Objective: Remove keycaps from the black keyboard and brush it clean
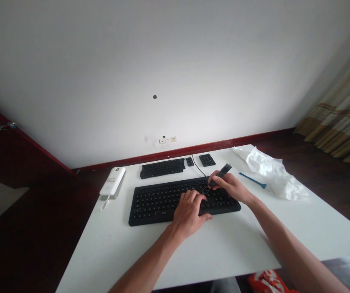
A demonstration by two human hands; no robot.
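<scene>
A black keyboard (153, 199) lies in front of me, its keycaps off over much of its face. My left hand (190, 211) rests palm down on its right half, fingers slightly bent and thumb spread out, with nothing held. Over the right end of the keyboard, my right hand (228, 185) is closed around a black keycap puller (223, 170). The puller slants up out of the fist, and its thin wire loop reaches down to the keys near my left fingertips. Whether the wire grips a key, I cannot tell.
Behind the keyboard sit black keycaps in groups: a large block (162, 167), a small cluster (190, 161) and a number-pad block (207, 160). A white power bank (113, 181) lies left. On the right are a blue brush (252, 180) and a crumpled white bag (266, 167).
</scene>
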